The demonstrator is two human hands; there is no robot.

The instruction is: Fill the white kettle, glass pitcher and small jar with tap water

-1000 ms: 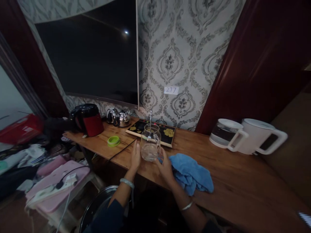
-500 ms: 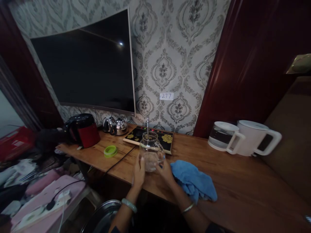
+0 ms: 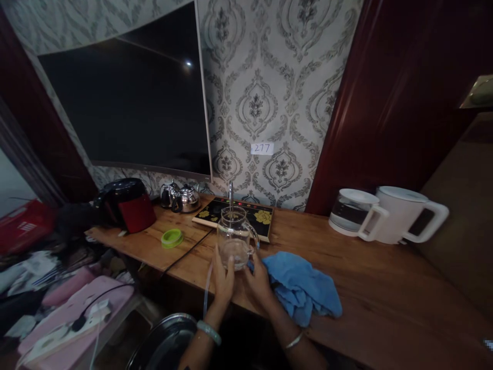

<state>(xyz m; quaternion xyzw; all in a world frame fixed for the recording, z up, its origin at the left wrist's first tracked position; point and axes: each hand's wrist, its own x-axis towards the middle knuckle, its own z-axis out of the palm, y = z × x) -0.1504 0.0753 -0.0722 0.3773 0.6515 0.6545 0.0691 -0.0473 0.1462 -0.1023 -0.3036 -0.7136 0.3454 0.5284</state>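
Observation:
A clear glass jug (image 3: 233, 241) with a handle on its right side is between my hands at the front edge of the wooden table. My left hand (image 3: 224, 275) is closed against its lower left side, thumb across the front. On the lower right, below the handle, my right hand (image 3: 257, 276) grips the jug near its base. Behind it lies a black electric hob (image 3: 210, 210) with yellow flowers, and a thin metal spout (image 3: 230, 194) rises there. A crumpled blue cloth (image 3: 302, 288) lies beside my right hand. A clear tube (image 3: 207, 290) hangs by my left wrist.
A green ring-shaped lid (image 3: 172, 238), a red and black kettle (image 3: 134, 208) and small shiny teapots (image 3: 188, 199) stand left. White-handled jugs (image 3: 400, 218) are at the right. Below the table edge sits a metal basin (image 3: 165, 341); a pink stool (image 3: 88, 313) holds a power strip.
My right hand has shifted from the handle side down towards the jug's base. My left thumb now lies further across its front. The view has tilted slightly.

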